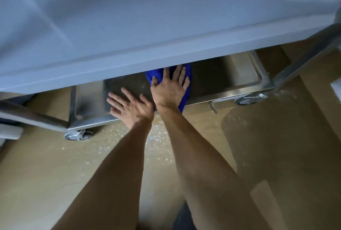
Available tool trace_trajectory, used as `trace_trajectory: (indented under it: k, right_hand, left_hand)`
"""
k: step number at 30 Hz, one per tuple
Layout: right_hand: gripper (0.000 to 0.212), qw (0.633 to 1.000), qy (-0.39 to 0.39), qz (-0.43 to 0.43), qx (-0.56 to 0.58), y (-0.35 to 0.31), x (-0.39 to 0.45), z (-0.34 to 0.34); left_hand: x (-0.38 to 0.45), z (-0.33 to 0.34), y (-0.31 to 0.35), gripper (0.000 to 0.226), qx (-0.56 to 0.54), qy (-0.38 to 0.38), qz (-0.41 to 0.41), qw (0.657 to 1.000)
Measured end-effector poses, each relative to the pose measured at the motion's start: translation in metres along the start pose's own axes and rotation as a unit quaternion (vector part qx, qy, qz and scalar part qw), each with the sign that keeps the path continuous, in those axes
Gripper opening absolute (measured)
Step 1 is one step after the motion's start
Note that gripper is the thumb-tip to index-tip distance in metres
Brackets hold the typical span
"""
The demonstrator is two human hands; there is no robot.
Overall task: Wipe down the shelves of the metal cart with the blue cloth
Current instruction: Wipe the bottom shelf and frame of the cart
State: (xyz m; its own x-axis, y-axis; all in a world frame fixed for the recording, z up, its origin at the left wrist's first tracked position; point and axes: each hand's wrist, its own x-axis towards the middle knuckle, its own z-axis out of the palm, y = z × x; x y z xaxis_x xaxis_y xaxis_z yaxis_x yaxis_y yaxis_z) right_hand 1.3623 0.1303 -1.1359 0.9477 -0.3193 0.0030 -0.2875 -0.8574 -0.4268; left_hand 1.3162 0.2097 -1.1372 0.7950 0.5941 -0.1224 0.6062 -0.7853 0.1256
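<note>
Your right hand (pixel 170 86) pressed the blue cloth (pixel 185 98) flat-fingered on the lower shelf (pixel 221 74), left hand (pixel 129 106) spread at nine o'clock; next likely sweeps toward three.

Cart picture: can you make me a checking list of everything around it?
Surface: lower shelf steel, dull smears near the left corner.
Job's things: blue cloth flat on the lower shelf, its near end over the front edge; upper shelf overhangs above.
Clutter: pale specks on the floor.
Hands: right hand presses the cloth; left hand rests flat on the shelf.
Cables: nothing seen.
Surroundings: caster wheels, tan floor.
</note>
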Motion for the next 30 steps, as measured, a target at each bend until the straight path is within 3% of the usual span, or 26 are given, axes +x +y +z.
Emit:
trace_trajectory:
  k: [2,5,10,13,16,19,21,23,27,30]
  right_hand:
    - [0.062,0.999,0.017,0.032,0.003,0.026,-0.006,-0.011]
    - [0.06,0.988,0.101,0.116,0.021,0.081,0.008,-0.032]
    - [0.066,0.936,0.189,0.285,0.083,0.17,0.06,-0.075]
    - [0.064,0.93,0.204,0.285,0.114,0.153,0.048,-0.063]
    - [0.057,0.94,0.234,0.206,0.142,0.096,0.002,-0.035]
    - [0.053,0.971,0.174,0.082,0.142,0.05,-0.059,-0.012]
    - [0.054,0.979,0.14,0.053,0.138,0.052,-0.064,-0.011]
    - [0.054,0.976,0.149,0.088,0.129,0.084,-0.039,-0.021]
    - [0.059,0.947,0.171,0.247,0.114,0.164,0.03,-0.072]
    - [0.06,0.939,0.169,0.282,0.096,0.176,0.046,-0.082]
  left_hand:
    - [-0.001,0.002,0.002,0.073,-0.001,0.001,0.007,1.0]
    - [-0.001,0.006,0.0,0.073,0.01,0.019,0.008,1.0]
    - [0.0,0.006,-0.001,0.072,0.015,0.026,0.01,1.0]
    - [0.0,0.003,0.0,0.072,0.012,0.012,0.005,1.0]
    - [-0.001,0.001,0.001,0.071,0.013,0.005,0.007,1.0]
    - [0.0,0.003,-0.001,0.072,0.002,0.01,0.012,1.0]
    - [0.002,0.005,-0.002,0.072,0.001,0.015,0.017,1.0]
    - [0.002,0.006,-0.002,0.072,-0.004,0.014,0.016,1.0]
    - [0.002,0.008,-0.002,0.072,-0.003,0.024,0.012,1.0]
    - [0.001,0.007,0.0,0.072,0.004,0.023,0.008,1.0]
